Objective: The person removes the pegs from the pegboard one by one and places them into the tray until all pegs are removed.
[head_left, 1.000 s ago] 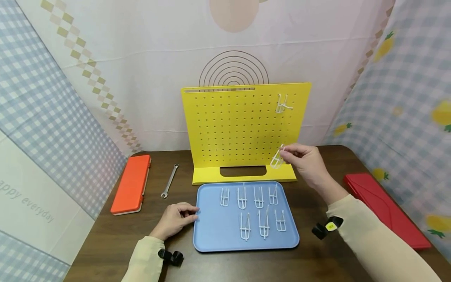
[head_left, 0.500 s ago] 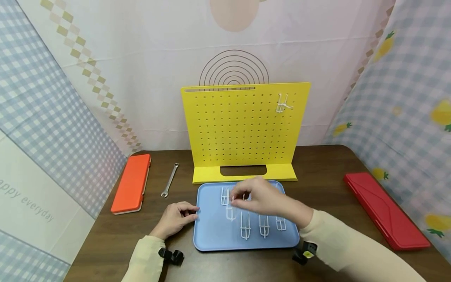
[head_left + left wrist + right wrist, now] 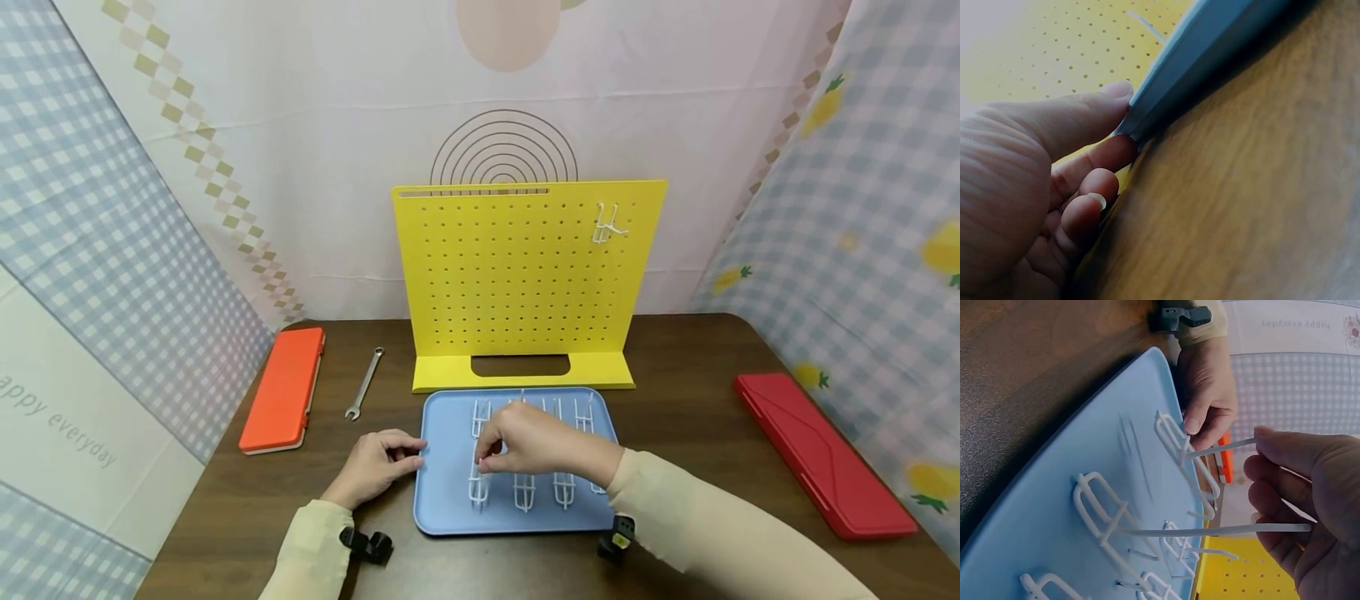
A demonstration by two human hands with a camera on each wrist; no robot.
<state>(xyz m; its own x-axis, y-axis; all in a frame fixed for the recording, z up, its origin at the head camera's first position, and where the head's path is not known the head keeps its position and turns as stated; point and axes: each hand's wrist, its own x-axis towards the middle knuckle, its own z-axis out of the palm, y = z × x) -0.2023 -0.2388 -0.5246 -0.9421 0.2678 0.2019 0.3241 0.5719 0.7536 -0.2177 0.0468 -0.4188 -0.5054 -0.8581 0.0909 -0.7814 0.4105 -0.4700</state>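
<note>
My right hand point(image 3: 525, 439) is above the left part of a blue tray point(image 3: 450, 521), pinching the straight prong of a white wire pegboard hook point(image 3: 477, 492). In the right wrist view this hook point(image 3: 1175, 440) hangs low over the tray; whether it touches is unclear. The prong of a neighbouring hook point(image 3: 1100, 512) reaches past my curled fingers. More white hooks point(image 3: 525, 493) lie on the tray in two rows, some partly hidden by the hand. My left hand point(image 3: 377, 467) pinches the tray's left edge, thumb on the rim point(image 3: 1129, 112) and a finger beneath.
A yellow pegboard point(image 3: 517, 283) stands behind the tray, one white hook point(image 3: 606, 225) hanging at its upper right. On the left lie an orange case point(image 3: 281, 387) and a wrench point(image 3: 365, 383). A red case point(image 3: 821, 454) is at the right on the wooden table.
My right hand has carried the hook from in front of the pegboard's lower right leftwards and down to the tray's left front. The left hand stays at the tray's edge.
</note>
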